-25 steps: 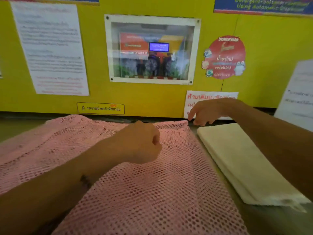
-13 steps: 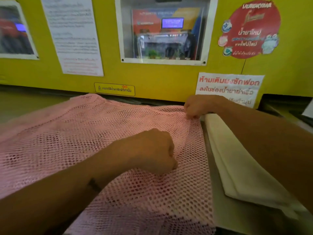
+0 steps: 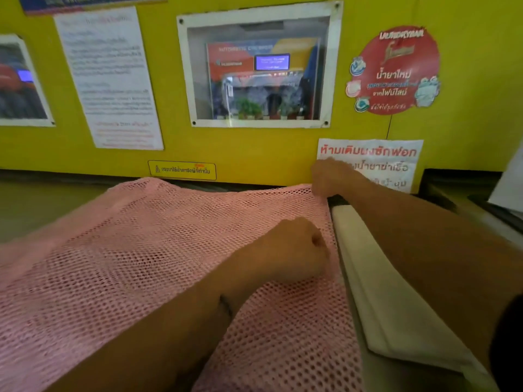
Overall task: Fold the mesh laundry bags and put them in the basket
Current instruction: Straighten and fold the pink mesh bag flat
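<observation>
A large pink mesh laundry bag [image 3: 147, 250] lies spread flat across the counter in front of me. My right hand [image 3: 329, 178] pinches the bag's far right corner against the yellow wall. My left hand [image 3: 294, 247] is closed in a fist and rests on the mesh near the bag's right edge; whether it grips the mesh cannot be seen. No basket is in view.
A folded cream-white cloth [image 3: 379, 301] lies on the counter right beside the bag, under my right forearm. The yellow wall [image 3: 254, 154] with a framed window, paper notices and a red round sticker [image 3: 393, 69] closes off the far side.
My right hand moved from just above the white cloth onto the bag's far right corner and took hold of it. My left fist slid right along the mesh toward the bag's edge.
</observation>
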### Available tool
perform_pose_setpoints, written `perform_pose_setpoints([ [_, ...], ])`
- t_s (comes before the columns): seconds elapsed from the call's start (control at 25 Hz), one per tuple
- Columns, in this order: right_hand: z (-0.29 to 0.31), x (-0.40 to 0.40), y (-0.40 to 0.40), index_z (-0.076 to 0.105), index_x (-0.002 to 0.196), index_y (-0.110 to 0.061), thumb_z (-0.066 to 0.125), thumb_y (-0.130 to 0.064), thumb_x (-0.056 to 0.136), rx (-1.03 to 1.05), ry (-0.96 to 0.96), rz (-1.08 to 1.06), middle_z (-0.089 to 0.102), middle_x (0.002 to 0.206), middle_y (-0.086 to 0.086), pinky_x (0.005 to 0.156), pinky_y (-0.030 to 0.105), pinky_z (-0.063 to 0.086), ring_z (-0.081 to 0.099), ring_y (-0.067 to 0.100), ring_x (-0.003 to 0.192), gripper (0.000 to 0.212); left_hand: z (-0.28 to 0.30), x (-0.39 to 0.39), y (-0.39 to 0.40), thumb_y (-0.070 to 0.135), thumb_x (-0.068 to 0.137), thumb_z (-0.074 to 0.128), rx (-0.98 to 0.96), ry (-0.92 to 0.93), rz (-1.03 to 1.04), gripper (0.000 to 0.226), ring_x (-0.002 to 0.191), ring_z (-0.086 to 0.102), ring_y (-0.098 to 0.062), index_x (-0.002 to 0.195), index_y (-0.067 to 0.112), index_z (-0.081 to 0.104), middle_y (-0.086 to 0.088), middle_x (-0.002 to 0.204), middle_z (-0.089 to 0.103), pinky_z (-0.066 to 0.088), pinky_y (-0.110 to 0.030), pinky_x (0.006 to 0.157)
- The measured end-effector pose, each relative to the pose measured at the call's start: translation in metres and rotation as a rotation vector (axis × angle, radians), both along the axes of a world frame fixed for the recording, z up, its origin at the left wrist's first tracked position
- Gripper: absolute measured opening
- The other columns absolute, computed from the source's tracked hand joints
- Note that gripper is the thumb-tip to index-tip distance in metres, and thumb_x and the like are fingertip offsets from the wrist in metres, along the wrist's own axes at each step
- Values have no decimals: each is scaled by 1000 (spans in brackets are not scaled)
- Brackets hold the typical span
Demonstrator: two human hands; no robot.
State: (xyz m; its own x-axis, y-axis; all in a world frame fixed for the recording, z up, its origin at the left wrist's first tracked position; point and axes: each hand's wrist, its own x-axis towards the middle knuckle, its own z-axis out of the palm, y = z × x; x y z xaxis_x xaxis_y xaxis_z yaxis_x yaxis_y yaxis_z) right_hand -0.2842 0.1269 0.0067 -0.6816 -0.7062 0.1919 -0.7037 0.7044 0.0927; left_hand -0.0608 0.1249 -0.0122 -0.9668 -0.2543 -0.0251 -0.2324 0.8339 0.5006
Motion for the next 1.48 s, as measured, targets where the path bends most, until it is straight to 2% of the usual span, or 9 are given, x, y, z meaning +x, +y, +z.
perform_pose_setpoints([
  [0.24,5,15,5,64,101,-2,56,-18,87,116,-39,149,64,93,14,74,42,54,63,29,87,23,-6,26,11,55,87,54,-65,57,44,33,88,57,-12,102,27,63,7,98,60,51,-34,78],
  [0.36,5,16,12,67,113,-5,50,-12,90,230,-135,252,65,117,17,89,46,53,62,33,103,30,-12,34,36,73,78,47,-180,-88,109,71,117,47,-24,130,25,42,-3,129,50,43,-47,98],
  [0.48,0,18,24,61,122,-20,54,-18,92,296,-185,252,59,125,3,93,36,47,55,21,107,31,-17,33,46,59,83,54,-276,-145,96,77,131,32,-30,144,23,23,-6,143,35,32,-50,109],
  [0.72,-12,15,30,52,129,-25,57,-13,89,258,-197,275,54,129,1,94,35,45,51,19,110,42,-11,35,16,10,77,64,-54,-86,96,70,98,56,-24,135,29,27,-6,114,56,53,-40,76],
  [0.92,-20,18,22,48,135,-24,66,-13,84,216,-31,346,58,123,3,88,35,49,54,20,106,55,-9,43,-1,6,83,60,95,84,71,71,77,57,-15,135,40,25,-3,100,57,41,-26,56],
  [1.04,-24,15,13,55,132,-25,65,-17,84,208,35,400,58,126,1,91,35,47,54,20,112,50,-8,51,-11,2,87,55,135,210,25,62,62,50,-8,124,49,37,2,91,57,40,-23,53],
  [1.24,-30,6,3,67,101,-20,58,-16,86,92,-10,406,66,104,1,86,42,51,59,21,98,19,-10,62,-25,6,91,50,-27,231,-8,33,82,60,-2,93,26,76,16,79,48,44,-11,61],
  [1.36,-25,6,-3,63,88,-23,55,-14,83,32,-3,402,64,93,0,80,42,51,57,21,90,13,-9,68,-33,17,91,48,-68,101,34,29,65,56,-1,88,22,76,17,71,54,40,-11,56],
  [1.48,-12,12,-13,61,82,-23,56,-16,81,24,61,434,60,86,-2,75,40,50,55,20,85,9,-4,73,-40,43,88,53,-31,70,85,42,51,47,-12,59,14,59,6,53,49,37,-25,53],
])
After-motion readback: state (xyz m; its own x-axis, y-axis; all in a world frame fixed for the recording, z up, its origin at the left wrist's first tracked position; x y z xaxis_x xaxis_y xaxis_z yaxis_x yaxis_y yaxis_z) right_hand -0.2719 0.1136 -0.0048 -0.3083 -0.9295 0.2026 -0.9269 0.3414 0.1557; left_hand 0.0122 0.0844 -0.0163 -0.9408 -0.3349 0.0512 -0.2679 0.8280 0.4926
